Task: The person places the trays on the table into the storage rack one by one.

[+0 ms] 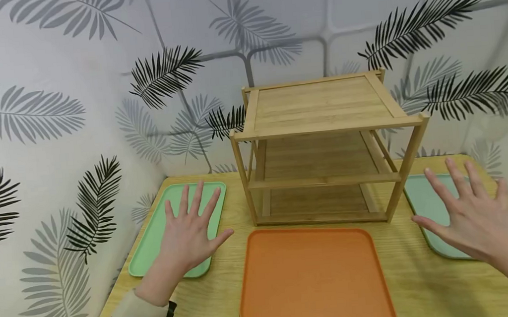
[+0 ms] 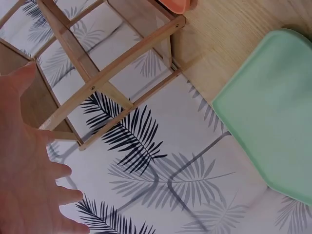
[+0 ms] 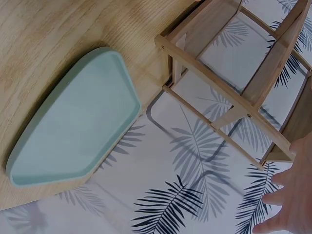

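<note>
Behind the orange tray, the 3-tier wooden shelf blocks the middle; its 2 front openings lie between rails and 2 corner posts. Bare table leaves lanes beside the orange tray, toward the green tray and pale teal tray. Leaf-patterned wall covering bounds back and left.

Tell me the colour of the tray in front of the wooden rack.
Orange; the tray shows best in the head view.

Table: is carrying rack far, orange tray near
Green tray: is lying left
Blue-green tray: is lying right
</note>
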A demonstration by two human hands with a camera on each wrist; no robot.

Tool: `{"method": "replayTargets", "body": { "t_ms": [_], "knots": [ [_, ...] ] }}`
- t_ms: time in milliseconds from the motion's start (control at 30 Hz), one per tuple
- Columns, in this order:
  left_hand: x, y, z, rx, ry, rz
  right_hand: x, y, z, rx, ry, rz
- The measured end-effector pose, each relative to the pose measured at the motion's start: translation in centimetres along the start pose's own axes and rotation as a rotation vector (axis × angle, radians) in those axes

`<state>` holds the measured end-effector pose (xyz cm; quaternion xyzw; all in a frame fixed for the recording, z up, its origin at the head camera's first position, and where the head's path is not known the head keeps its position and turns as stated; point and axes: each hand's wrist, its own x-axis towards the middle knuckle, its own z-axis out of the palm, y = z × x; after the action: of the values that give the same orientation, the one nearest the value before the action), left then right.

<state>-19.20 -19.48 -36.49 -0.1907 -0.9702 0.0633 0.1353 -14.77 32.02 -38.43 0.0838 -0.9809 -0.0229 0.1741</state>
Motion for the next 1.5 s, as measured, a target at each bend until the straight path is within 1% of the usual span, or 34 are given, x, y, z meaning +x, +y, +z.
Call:
{"method": "replayTargets", "body": {
  "t_ms": [133, 300, 367, 433, 533, 633, 700, 767, 833, 900, 1000, 1100, 1233, 1367, 1500],
  "knots": [
    [1.0, -0.3, 0.0, -0.057, 0.02, -0.016, 0.0, -0.3, 0.0, -0.008, -0.011, -0.004],
    [3.0, -0.8, 0.1, -0.132, 0.067, -0.026, 0.2, -1.2, 0.4, 0.017, -0.029, -0.023],
    [3.9, -0.9, 0.2, -0.18, 0.07, -0.034, 0.2, -1.7, 0.7, 0.05, -0.033, -0.032],
    [4.7, -1.1, 0.4, -0.25, 0.063, -0.044, 0.1, -2.1, 0.9, 0.088, -0.033, -0.044],
    [5.8, -1.2, 0.9, -0.393, 0.057, -0.045, -0.1, -2.8, 1.4, 0.175, -0.034, -0.067],
    [6.8, -1.5, 1.6, -0.579, 0.057, -0.024, -0.4, -3.5, 2.2, 0.275, -0.046, -0.082],
    [7.4, -1.5, 2.1, -0.721, 0.06, -0.009, -0.6, -4.1, 2.8, 0.357, -0.081, -0.073],
    [7.9, -1.5, 2.7, -0.858, 0.07, 0.005, -0.8, -4.5, 3.6, 0.44, -0.134, -0.051],
    [8.3, -1.2, 3.1, -0.982, 0.093, 0.018, -1.0, -4.9, 4.4, 0.523, -0.194, -0.023],
    [8.7, -0.8, 3.3, -1.087, 0.134, 0.035, -1.2, -5.2, 5.2, 0.594, -0.242, -0.005],
    [9.3, -0.2, 3.5, -1.192, 0.203, 0.067, -1.5, -5.7, 6.7, 0.678, -0.273, -0.012],
    [10.0, 0.5, 3.6, -1.257, 0.256, 0.113, -1.8, -6.2, 8.2, 0.751, -0.274, -0.038],
    [10.7, 1.3, 3.8, -1.29, 0.318, 0.135, -2.4, -6.7, 9.8, 0.771, -0.264, -0.084],
    [11.0, 1.8, 4.1, -1.288, 0.376, 0.125, -3.1, -6.7, 11.1, 0.757, -0.24, -0.126],
    [11.1, 2.0, 4.3, -1.279, 0.395, 0.118, -3.7, -6.6, 11.7, 0.828, -0.214, -0.175]
  ]
}}
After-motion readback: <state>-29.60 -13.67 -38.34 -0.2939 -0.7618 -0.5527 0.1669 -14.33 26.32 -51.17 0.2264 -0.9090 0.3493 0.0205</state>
